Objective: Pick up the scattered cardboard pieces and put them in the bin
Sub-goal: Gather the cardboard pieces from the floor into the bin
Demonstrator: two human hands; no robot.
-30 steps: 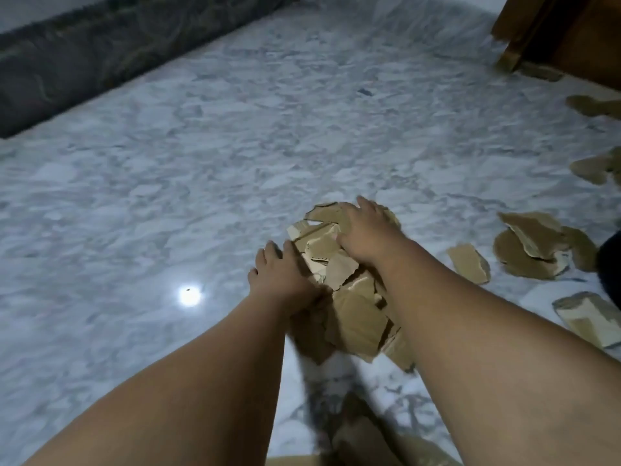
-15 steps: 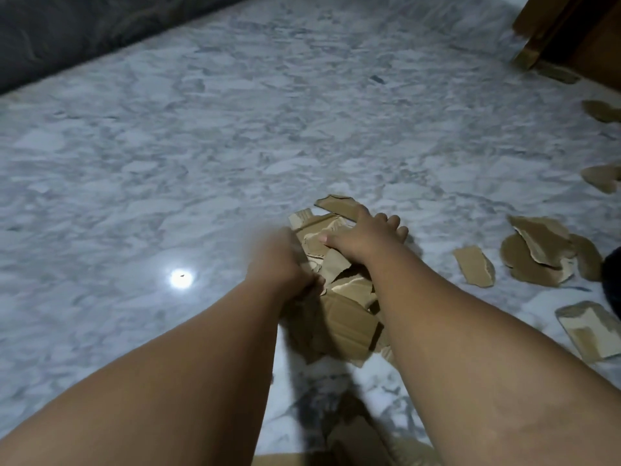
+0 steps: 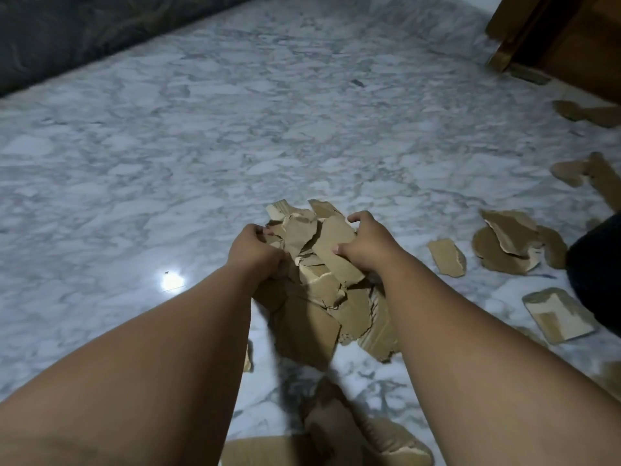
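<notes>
A heap of torn brown cardboard pieces (image 3: 319, 284) is held between both my hands above the white marble floor (image 3: 235, 146). My left hand (image 3: 253, 248) grips the heap's left side with curled fingers. On the right side my right hand (image 3: 368, 245) clasps the top pieces. More torn pieces (image 3: 510, 242) lie scattered on the floor to the right, a single small piece (image 3: 447, 257) among them. A further piece (image 3: 557, 312) lies nearer me on the right. No bin is recognisable in view.
A dark object (image 3: 596, 260) sits at the right edge among the scattered pieces. Wooden furniture (image 3: 554, 31) stands at the top right. A dark stone border (image 3: 84, 35) runs along the top left. More cardboard (image 3: 336, 438) lies by the bottom edge.
Both hands went from pressing on top of the heap to gripping its sides. The heap has tilted up off the floor between them.
</notes>
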